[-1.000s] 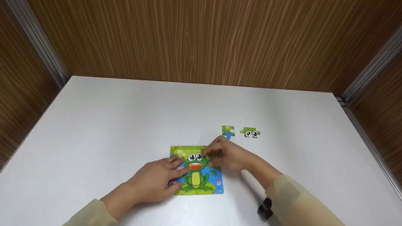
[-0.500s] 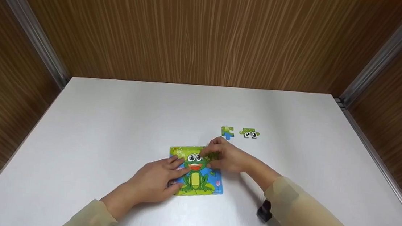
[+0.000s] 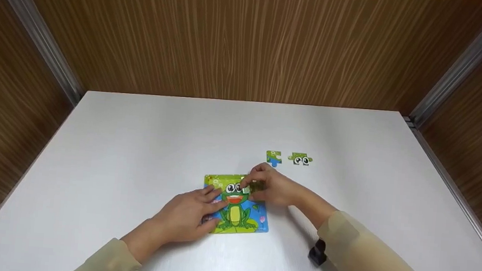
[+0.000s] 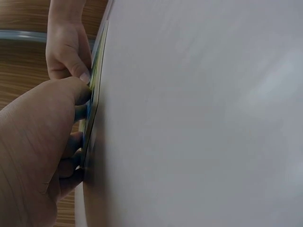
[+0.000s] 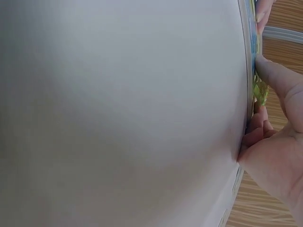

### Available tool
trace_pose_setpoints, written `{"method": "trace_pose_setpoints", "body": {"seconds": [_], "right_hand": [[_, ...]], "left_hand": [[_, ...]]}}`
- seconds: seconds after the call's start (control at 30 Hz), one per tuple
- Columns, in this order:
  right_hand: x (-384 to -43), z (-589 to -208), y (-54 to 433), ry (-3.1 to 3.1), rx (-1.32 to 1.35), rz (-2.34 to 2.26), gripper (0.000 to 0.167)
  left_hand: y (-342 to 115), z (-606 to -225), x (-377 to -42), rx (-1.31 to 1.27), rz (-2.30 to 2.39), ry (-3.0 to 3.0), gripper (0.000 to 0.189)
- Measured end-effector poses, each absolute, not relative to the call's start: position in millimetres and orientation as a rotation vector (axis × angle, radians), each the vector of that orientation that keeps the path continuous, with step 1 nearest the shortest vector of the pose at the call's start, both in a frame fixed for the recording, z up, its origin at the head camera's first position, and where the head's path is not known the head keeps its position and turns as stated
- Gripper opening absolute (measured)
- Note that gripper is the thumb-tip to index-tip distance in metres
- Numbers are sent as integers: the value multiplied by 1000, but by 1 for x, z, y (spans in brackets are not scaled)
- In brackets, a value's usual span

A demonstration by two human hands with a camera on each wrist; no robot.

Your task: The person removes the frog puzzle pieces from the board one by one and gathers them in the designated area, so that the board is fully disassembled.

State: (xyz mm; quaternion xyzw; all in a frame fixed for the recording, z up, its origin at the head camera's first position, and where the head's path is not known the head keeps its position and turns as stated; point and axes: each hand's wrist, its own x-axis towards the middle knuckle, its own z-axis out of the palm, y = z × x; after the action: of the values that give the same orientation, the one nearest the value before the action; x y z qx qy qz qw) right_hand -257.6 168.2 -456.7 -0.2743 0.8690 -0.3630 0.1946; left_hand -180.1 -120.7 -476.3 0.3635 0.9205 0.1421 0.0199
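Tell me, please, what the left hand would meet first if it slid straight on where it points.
Probably the right hand or the jigsaw piece it pinches at the frog puzzle, though relative heights are unclear.

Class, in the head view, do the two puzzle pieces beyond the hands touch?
No, white table shows between the eyes piece and the green-blue piece.

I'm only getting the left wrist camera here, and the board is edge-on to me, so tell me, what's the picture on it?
Observer: The board shows a green frog with an open red mouth.
Operator: Anything lying loose past it?
Observer: Two pieces on the white table: a green-and-blue piece and, to its right in the head view, a piece with eyes.
Operator: And is the right hand holding something?
Observer: Yes, the right wrist view shows it pinching a yellow-green piece.
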Motion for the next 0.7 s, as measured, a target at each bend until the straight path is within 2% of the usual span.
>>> {"method": "trace_pose_setpoints", "body": {"seconds": [0.27, 0.53, 0.7], "right_hand": [[-259, -459, 169, 2448, -834, -999, 32], [-261, -461, 174, 2391, -791, -1100, 58], [-264, -460, 182, 2382, -750, -1116, 56]], "left_hand": [[-121, -475, -180, 1122, 435, 2845, 51], [-121, -476, -181, 1127, 448, 2846, 50], [-121, -478, -182, 1153, 448, 2867, 49]]}}
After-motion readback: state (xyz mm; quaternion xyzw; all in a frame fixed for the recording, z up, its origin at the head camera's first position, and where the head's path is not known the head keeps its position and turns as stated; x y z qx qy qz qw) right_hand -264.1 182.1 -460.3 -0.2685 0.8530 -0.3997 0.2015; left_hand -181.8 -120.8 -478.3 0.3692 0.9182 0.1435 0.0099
